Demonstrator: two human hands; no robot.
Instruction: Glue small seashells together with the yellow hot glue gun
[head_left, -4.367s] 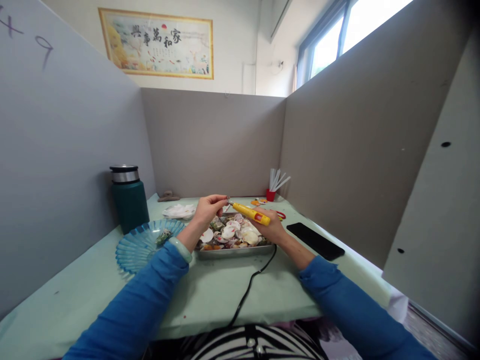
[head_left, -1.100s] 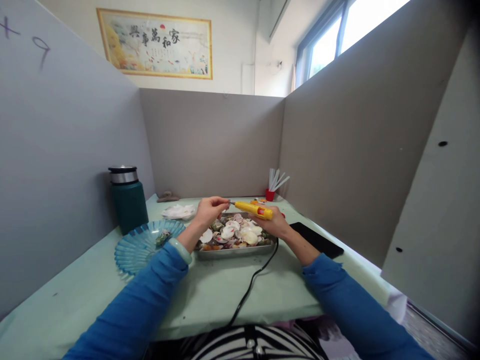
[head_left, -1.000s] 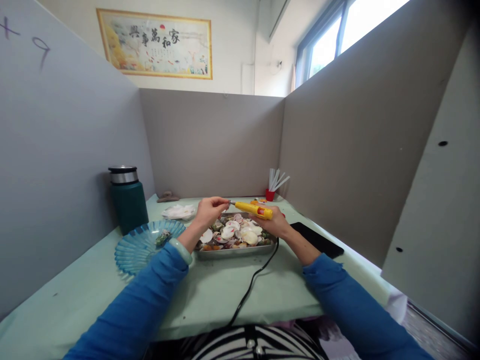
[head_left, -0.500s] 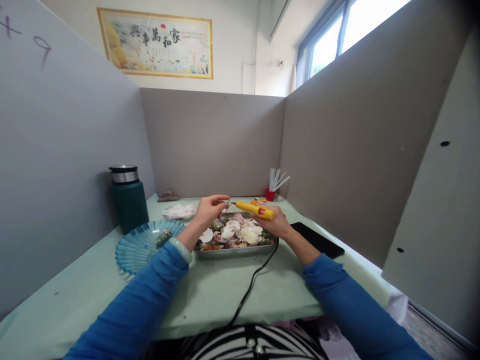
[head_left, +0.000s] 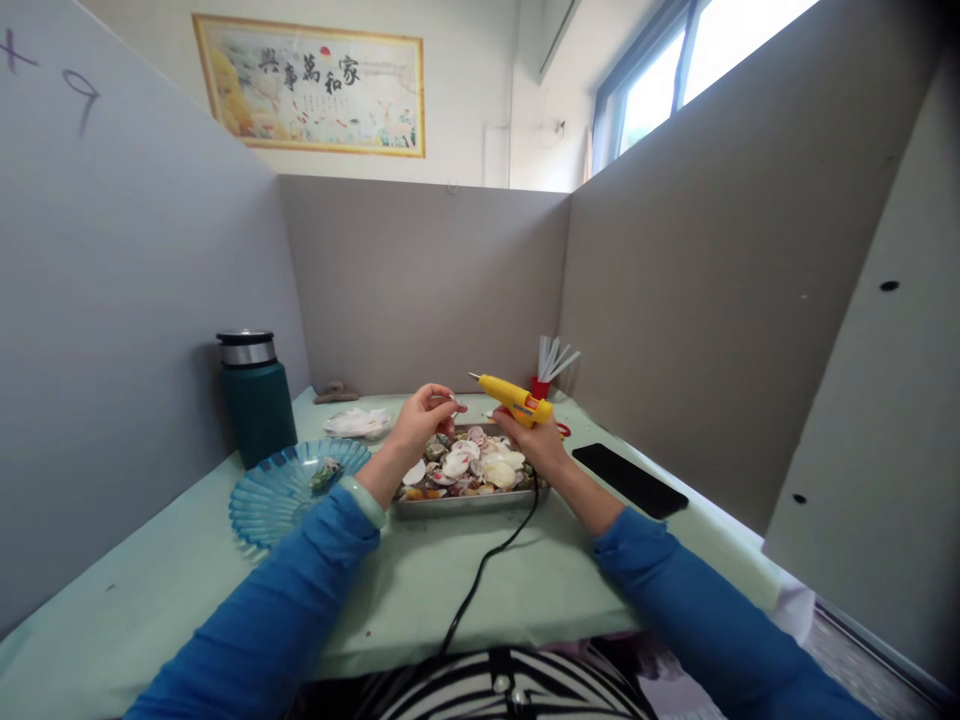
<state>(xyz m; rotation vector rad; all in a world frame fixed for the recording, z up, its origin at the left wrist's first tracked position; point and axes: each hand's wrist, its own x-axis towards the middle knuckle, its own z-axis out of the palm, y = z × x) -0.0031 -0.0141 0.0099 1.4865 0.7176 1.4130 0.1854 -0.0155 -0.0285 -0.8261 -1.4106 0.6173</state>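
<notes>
Glue gun (head_left: 517, 398) higher now, long axis aslant, nozzle (head_left: 474, 376) up-left

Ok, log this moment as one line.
left hand: pinching small piece | right hand: gripping yellow glue gun, nozzle apart from piece | metal tray: holding shells

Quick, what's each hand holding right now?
Left hand: closed, pinching a tiny piece, too small to identify.
Right hand: closed around the yellow glue gun.

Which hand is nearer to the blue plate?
The left hand: it is raised just to the right of the blue plate. The right hand, gripping the yellow glue gun, is farther off to the right, near the right end of the metal tray.
</notes>
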